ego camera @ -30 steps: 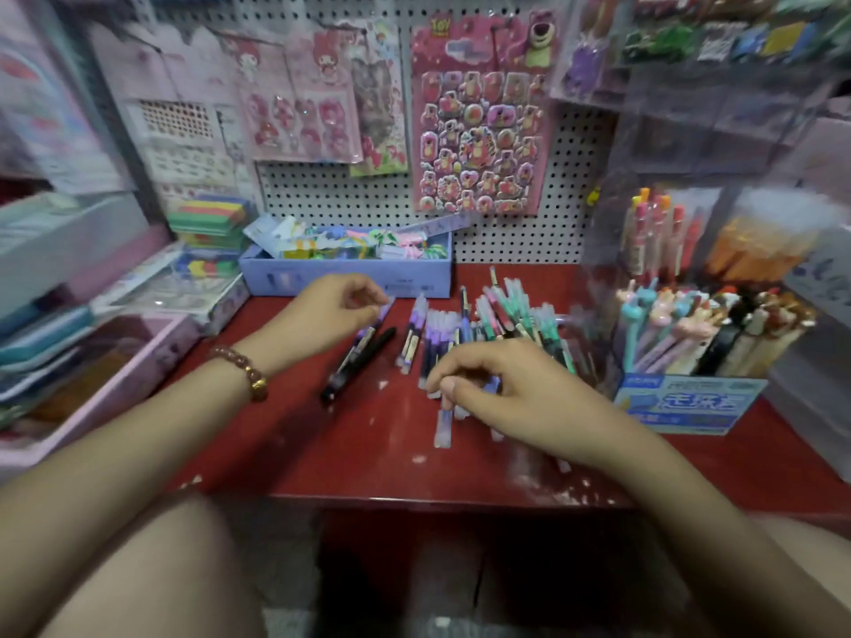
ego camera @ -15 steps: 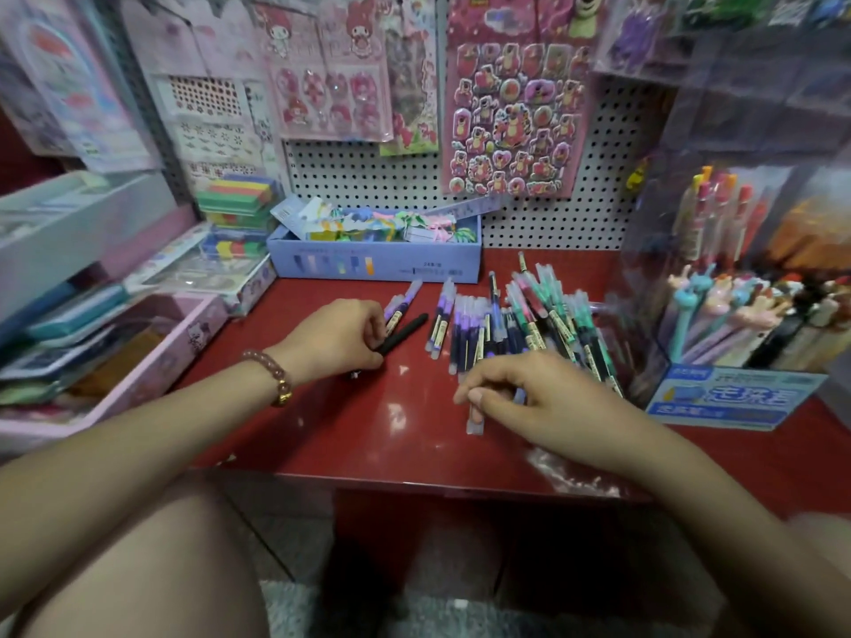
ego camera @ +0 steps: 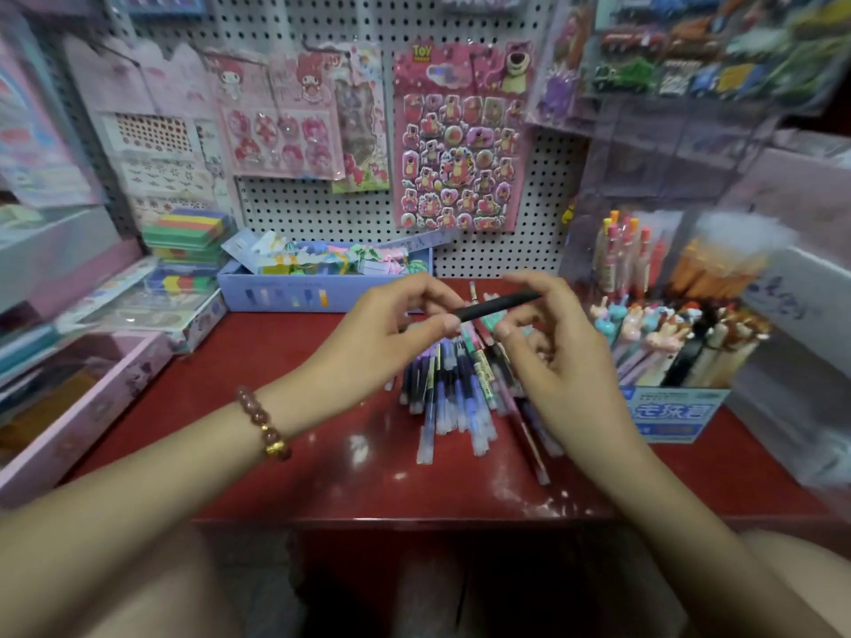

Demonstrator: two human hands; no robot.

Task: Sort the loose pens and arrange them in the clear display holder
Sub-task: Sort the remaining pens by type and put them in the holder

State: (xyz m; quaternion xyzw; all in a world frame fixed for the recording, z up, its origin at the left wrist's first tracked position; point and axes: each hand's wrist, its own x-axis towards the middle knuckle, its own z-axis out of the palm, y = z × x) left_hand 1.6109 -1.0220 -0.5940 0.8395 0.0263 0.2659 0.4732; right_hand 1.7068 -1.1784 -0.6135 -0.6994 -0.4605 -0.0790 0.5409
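My left hand (ego camera: 396, 324) pinches a black pen (ego camera: 499, 305) by its near end and holds it level above the red table (ego camera: 276, 453). My right hand (ego camera: 566, 366) is raised beside it, and its curled fingers close round the pen's far end. Under both hands lies a pile of loose pens (ego camera: 460, 393), purple, blue and green, fanned toward me. The clear display holder (ego camera: 587, 250) stands at the right and has upright pink and orange pens in it.
A blue-and-white card box (ego camera: 672, 412) of animal-topped pens stands in front of the holder. A blue box (ego camera: 317, 294) of small items sits at the back, against the pegboard. A pink tray (ego camera: 87, 407) borders the left side. The table's front edge (ego camera: 414, 518) is near me.
My left hand picked the black pen up off the table and carried it rightward. My right hand left the pen pile and rose to meet the pen.
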